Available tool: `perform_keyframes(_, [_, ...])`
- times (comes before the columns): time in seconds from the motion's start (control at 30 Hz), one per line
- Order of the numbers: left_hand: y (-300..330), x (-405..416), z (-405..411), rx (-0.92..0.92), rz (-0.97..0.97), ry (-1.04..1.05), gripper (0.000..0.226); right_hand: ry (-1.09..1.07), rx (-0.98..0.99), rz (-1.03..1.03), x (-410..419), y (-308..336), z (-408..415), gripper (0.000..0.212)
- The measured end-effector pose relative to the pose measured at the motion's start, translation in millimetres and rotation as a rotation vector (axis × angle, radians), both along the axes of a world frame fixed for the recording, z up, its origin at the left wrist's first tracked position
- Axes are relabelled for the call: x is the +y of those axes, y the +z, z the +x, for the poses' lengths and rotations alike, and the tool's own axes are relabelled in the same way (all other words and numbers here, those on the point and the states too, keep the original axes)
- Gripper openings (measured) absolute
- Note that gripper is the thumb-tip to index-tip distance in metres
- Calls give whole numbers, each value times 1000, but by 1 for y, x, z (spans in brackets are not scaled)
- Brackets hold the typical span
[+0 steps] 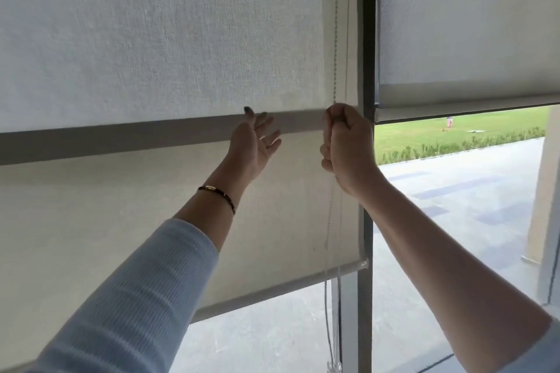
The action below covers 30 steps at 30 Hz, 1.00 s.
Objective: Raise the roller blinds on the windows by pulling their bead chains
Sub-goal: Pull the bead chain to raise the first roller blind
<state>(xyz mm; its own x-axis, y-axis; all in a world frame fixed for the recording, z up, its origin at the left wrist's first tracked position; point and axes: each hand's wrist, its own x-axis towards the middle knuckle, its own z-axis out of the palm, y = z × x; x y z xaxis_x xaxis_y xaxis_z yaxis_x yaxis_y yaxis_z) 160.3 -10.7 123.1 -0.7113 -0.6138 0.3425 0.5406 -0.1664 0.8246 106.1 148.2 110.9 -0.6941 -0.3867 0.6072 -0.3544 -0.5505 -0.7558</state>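
Paving and lawn (454, 133) show under two pale, woven blinds (151, 54). Right hand (348, 148) fists the chain (335, 54); left hand (254, 145) hangs beside it, fingers spread.

The dark vertical window frame post (367, 39) stands between two roller blinds; the left blind's bottom rail (272, 291) ends just beside it.

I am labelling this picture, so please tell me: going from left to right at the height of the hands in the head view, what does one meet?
Left blind → left hand → right hand, closed on the bead chain → dark window post → lawn under the right blind.
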Motion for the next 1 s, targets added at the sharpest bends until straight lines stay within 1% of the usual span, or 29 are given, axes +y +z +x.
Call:
perform_keyframes(0.07, [21, 23, 2, 6, -146, -37, 56, 6, -15, 49, -7, -22, 2, 30])
perform_keyframes(0.13, [39, 47, 4, 41, -241, -111, 53, 21, -41, 109, -14, -51, 4, 32])
perform_keyframes(0.23, [56, 64, 0, 42, -364, -107, 48, 33, -72, 180, -22, -93, 5, 33])
perform_keyframes(0.4, [56, 68, -12, 53, -328, -104, 30, 16, -49, 255, -21, -139, 6, 30])
perform_keyframes(0.53, [22, 72, -22, 70, -321, -140, 39, 96, -138, 305, -21, -167, -1, 32])
perform_keyframes(0.63, [-2, 71, -20, 59, -304, -172, 40, 110, -125, 435, -17, -181, -13, 35])
perform_keyframes(0.7, [-16, 69, -18, 40, -287, -169, 41, 85, -47, 562, -8, -176, -25, 26])
perform_keyframes(0.73, [-23, 70, -16, 35, -279, -171, 41, 67, -23, 615, -3, -169, -33, 25])
perform_keyframes(0.77, [-29, 70, -14, 34, -276, -175, 42, 41, -17, 649, 1, -160, -42, 32])
perform_keyframes(0.8, [-35, 70, -12, 33, -280, -179, 43, 21, -18, 641, 6, -149, -49, 41])
perform_keyframes(0.87, [-43, 69, -8, 25, -303, -175, 42, 6, -15, 540, 16, -113, -58, 49])
perform_keyframes(0.97, [-54, 70, -4, -18, -364, -123, 40, 146, -56, 309, 29, -42, -59, 46])
perform_keyframes(1.0, [-58, 71, -3, -34, -376, -111, 40, 194, -41, 254, 33, -17, -56, 44])
